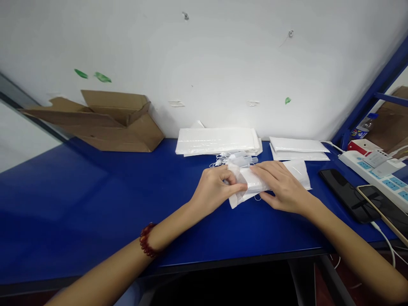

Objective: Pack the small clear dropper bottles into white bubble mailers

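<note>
Cardboard box: its flaps are left open on the blue table (127,204); the box (127,131) is well apart from both hands.
Left hand: the fingers of the left hand (213,188) are curled in, and the loose left end of the pouch is pinched by thumb and fingertips.
White stack: flat white pieces (219,141) are piled against the wall, untouched.
Clear tubes: several tubes (239,160) with thin white cords are left loose just behind the pouch.
White pouch: the pouch (256,182) is held between the hands, near the table's front edge; a small cord loop is seen at its near side.
Progress: the handling is judged part-way, since the pouch's left end is crumpled and not yet laid flat; its contents cannot be told.
Right hand: the pouch is gripped by the right hand (281,185), part-closed, fingers laid over it and thumb at the near edge.
White packets: two packets (299,145) are laid flat; whether they are finished cannot be told.
Phones: two phones (348,194) are set before the power strip (366,165).
</note>
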Demonstrator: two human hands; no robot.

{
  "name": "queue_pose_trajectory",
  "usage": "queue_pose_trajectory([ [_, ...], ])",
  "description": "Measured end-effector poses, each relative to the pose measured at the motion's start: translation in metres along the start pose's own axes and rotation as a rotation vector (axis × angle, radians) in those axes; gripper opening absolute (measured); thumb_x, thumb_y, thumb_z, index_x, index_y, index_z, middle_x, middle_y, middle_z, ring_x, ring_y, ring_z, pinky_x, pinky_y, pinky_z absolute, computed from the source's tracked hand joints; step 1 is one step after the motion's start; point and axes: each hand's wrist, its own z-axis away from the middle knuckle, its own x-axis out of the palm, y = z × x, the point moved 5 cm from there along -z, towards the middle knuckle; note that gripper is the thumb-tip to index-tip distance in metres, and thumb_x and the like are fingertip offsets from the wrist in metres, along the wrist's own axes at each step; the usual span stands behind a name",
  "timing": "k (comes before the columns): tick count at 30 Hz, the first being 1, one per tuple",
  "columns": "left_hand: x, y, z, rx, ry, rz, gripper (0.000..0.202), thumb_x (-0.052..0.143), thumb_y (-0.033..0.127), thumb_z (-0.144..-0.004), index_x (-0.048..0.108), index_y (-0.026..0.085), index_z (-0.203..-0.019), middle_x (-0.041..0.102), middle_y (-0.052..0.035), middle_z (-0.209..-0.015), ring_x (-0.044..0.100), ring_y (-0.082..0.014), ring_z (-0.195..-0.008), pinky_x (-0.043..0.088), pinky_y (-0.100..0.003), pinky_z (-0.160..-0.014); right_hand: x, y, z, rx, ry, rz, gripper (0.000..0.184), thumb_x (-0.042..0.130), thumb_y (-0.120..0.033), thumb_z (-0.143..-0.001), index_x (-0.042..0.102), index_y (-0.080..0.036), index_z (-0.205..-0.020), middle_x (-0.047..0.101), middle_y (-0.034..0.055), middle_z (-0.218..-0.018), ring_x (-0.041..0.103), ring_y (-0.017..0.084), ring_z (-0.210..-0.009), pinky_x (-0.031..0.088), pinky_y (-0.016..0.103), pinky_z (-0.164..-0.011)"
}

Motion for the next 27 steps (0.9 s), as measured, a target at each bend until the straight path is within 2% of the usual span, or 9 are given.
queue_pose_trajectory([
  [5, 0.002, 0.001, 0.001, -0.005, 0.004, -0.053, 0.029, 0.064, 0.022, -0.068, 0.048, 0.018, -0.045, 0.054, 0.004, -0.05, 0.047, -0.0097, -0.049, 0.035, -0.025, -0.052, 0.01, -0.003, 0.0, -0.012, -0.05, 0.068, 0.055, 0.049, -0.012, -0.084, 0.039, -0.003, -0.138, 0.05, 0.025, -0.136, 0.044, 0.034, -0.129, 0.043, 0.052, -0.099],
  [9, 0.002, -0.002, 0.0, -0.103, -0.011, 0.018, 0.033, 0.063, 0.023, -0.065, 0.04, 0.019, -0.043, 0.046, 0.0054, -0.045, 0.04, -0.0089, -0.047, 0.031, -0.024, -0.049, 0.018, -0.004, 0.001, 0.007, -0.079, 0.191, 0.065, 0.047, -0.011, -0.082, 0.03, 0.001, -0.144, 0.041, 0.0281, -0.146, 0.034, 0.037, -0.138, 0.039, 0.056, -0.103],
  [12, 0.002, -0.006, -0.002, -0.174, -0.014, 0.092, 0.034, 0.063, 0.023, -0.062, 0.036, 0.019, -0.042, 0.04, 0.0059, -0.043, 0.036, -0.0081, -0.046, 0.029, -0.023, -0.046, 0.024, -0.005, 0.001, 0.03, -0.089, 0.293, 0.065, 0.043, -0.007, -0.082, 0.029, 0.004, -0.144, 0.039, 0.0302, -0.147, 0.034, 0.037, -0.14, 0.04, 0.057, -0.102],
  [17, 0.002, -0.012, -0.007, -0.223, -0.062, 0.331, 0.026, 0.068, 0.032, -0.066, 0.052, 0.017, -0.052, 0.051, 0.0037, -0.05, 0.042, -0.0081, -0.047, 0.034, -0.021, -0.046, 0.031, -0.005, 0.001, 0.008, -0.064, 0.375, 0.056, 0.035, -0.002, -0.086, 0.038, -0.001, -0.142, 0.044, 0.0255, -0.145, 0.04, 0.033, -0.137, 0.041, 0.056, -0.1],
  [21, -0.004, -0.013, -0.009, -0.242, -0.023, 0.489, 0.024, 0.068, 0.038, -0.075, 0.061, 0.017, -0.066, 0.061, 0.0014, -0.058, 0.055, -0.0109, -0.052, 0.046, -0.023, -0.05, 0.028, -0.001, 0.002, -0.003, -0.073, 0.378, 0.054, 0.038, -0.003, -0.086, 0.042, -0.006, -0.14, 0.046, 0.0229, -0.145, 0.045, 0.031, -0.133, 0.04, 0.056, -0.1],
  [24, -0.011, -0.009, -0.008, -0.208, 0.049, 0.491, 0.024, 0.062, 0.039, -0.082, 0.065, 0.017, -0.089, 0.066, 0.0001, -0.064, 0.061, -0.0134, -0.053, 0.053, -0.026, -0.053, 0.023, -0.001, 0.002, -0.029, -0.056, 0.34, 0.055, 0.041, 0.0, -0.081, 0.046, -0.007, -0.136, 0.052, 0.0222, -0.14, 0.05, 0.031, -0.129, 0.038, 0.056, -0.099],
  [27, -0.018, 0.004, -0.004, -0.022, 0.104, 0.374, 0.021, 0.056, 0.033, -0.088, 0.062, 0.017, -0.099, 0.071, -0.0026, -0.073, 0.065, -0.0149, -0.06, 0.056, -0.028, -0.058, 0.015, -0.003, 0.002, -0.048, 0.019, 0.289, 0.046, 0.042, 0.0, -0.082, 0.054, -0.007, -0.126, 0.063, 0.0202, -0.127, 0.058, 0.029, -0.118, 0.037, 0.052, -0.097],
])
